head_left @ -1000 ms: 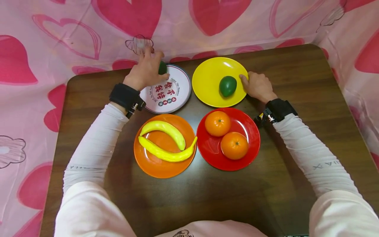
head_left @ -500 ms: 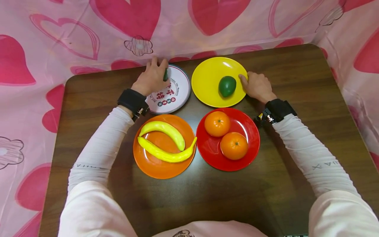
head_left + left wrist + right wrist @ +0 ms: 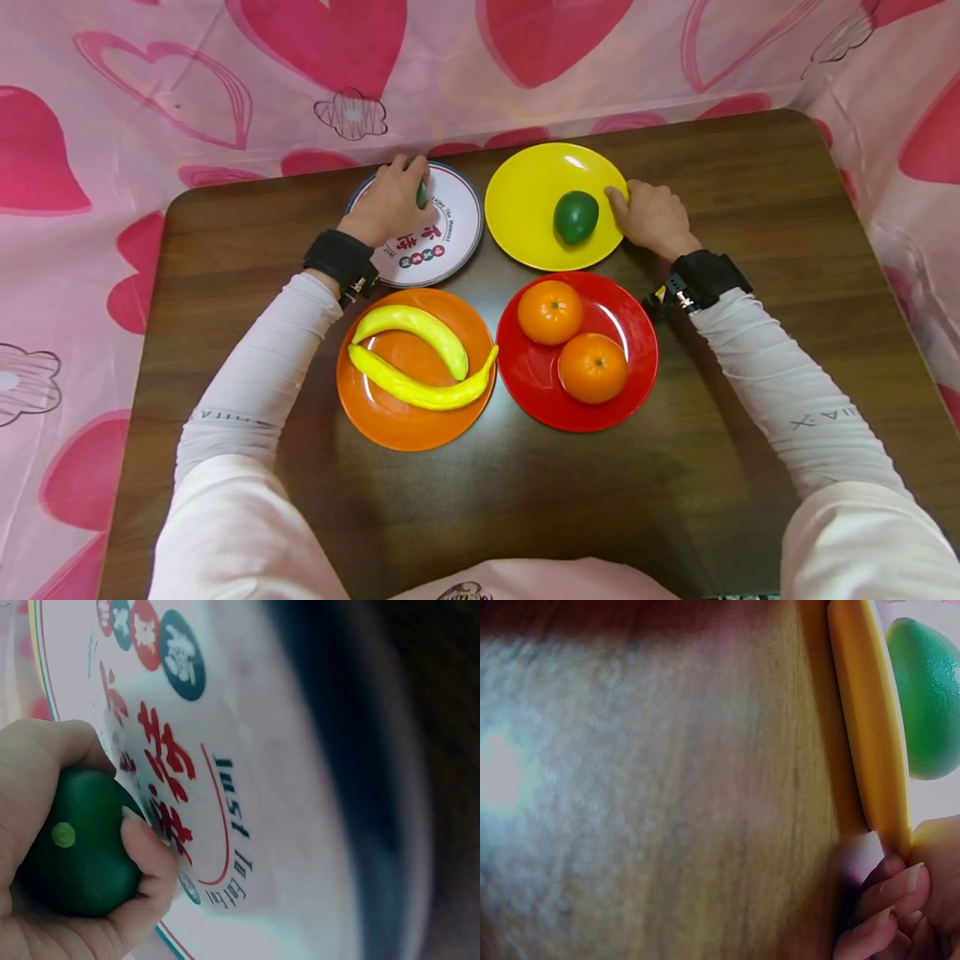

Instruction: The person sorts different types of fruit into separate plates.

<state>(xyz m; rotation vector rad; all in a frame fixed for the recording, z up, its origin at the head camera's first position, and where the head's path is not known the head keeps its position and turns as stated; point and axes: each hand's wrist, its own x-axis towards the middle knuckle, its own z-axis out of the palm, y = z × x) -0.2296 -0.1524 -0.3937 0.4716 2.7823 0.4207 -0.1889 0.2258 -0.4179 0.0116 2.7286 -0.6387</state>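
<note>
In the head view my left hand (image 3: 393,198) is over the white plate (image 3: 457,242) with red printed characters. Its fingers and thumb curl around a dark green avocado (image 3: 86,847), whose pale stem spot shows in the left wrist view. The avocado is close over the plate's printed middle. On the right, my right hand (image 3: 656,218) pinches the rim of the yellow plate (image 3: 525,196), thumb on top and fingers curled at the underside in the right wrist view. A second avocado (image 3: 576,218) lies on that plate, left of the thumb.
Nearer to me, an orange plate (image 3: 405,429) bears two bananas (image 3: 427,392). Beside it stands a red plate (image 3: 528,392) with two oranges (image 3: 594,368). All sit on a dark wooden table (image 3: 780,217), with a pink heart-patterned curtain (image 3: 442,75) along its back edge.
My left hand has moved right and slightly toward me, carrying the avocado from the white plate's back left part to over its middle. The right hand has stayed at the yellow rim.
</note>
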